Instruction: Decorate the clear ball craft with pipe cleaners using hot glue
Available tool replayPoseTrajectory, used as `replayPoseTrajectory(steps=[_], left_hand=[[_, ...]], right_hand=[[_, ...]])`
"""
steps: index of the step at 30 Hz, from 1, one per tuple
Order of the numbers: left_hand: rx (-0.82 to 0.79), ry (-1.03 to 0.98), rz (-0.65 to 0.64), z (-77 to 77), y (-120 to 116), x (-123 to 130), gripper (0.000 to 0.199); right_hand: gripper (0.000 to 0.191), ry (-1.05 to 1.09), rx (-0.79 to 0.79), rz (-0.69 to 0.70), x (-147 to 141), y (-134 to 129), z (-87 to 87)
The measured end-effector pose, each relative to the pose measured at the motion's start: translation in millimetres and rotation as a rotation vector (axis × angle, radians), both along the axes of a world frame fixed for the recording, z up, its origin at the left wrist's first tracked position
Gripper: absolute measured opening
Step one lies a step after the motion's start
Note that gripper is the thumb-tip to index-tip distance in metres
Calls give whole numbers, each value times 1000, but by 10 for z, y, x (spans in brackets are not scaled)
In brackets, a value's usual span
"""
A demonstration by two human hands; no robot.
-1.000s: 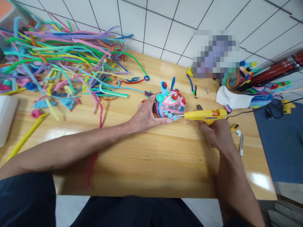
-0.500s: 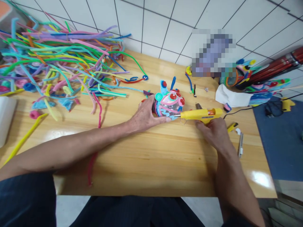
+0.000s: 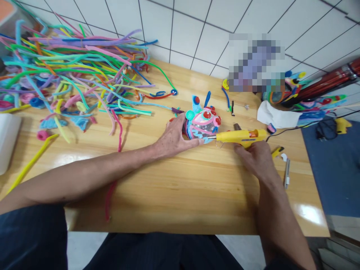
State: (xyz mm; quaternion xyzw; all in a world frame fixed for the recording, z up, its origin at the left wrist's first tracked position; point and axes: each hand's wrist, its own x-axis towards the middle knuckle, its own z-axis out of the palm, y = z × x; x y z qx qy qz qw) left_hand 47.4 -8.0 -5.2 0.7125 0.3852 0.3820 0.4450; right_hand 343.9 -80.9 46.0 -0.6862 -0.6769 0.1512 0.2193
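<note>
My left hand (image 3: pixel 177 135) is closed around the left side of a clear craft figure (image 3: pixel 203 126) decorated with pink, blue and red pipe cleaners. Red eyes and blue ear-like pieces stick up from its top, and a light blue zigzag runs along its lower front. My left thumb lies along that lower edge. In my right hand (image 3: pixel 257 155) is a yellow glue gun (image 3: pixel 239 137), gripped by its handle. Its metal nozzle points left and meets the figure's lower front by the zigzag; whether it touches is too small to tell.
A large heap of coloured pipe cleaners (image 3: pixel 84 71) covers the table's back left. Right of my right hand lie a yellow-and-black cutter (image 3: pixel 278 152) and a grey pen-like tool (image 3: pixel 287 173). White tissue (image 3: pixel 277 114) and a red flask (image 3: pixel 326 82) are at the back right, with a black cord.
The whole view has shifted very slightly. Both hands, the glue gun and the figure keep the same positions relative to each other.
</note>
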Motion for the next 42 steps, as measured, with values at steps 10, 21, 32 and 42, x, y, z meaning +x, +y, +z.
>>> replayPoseTrajectory(steps=[10,21,32,42], left_hand=[[-1,-18,13,-19,-1,13,71],[-14,-9,-13,-34,7,-15,69],[-22,-15,-14,-35,11,-14,71],[-26,-30,-14,-35,8,-10,70]], right_hand=[[25,9,-34,-13,27,-8,-42],[23,-8,-36,-45,12,-10,-21],[24,-16,-37,-13,-36,-3,30],[29,53,-68,-50,-9,-19,40]])
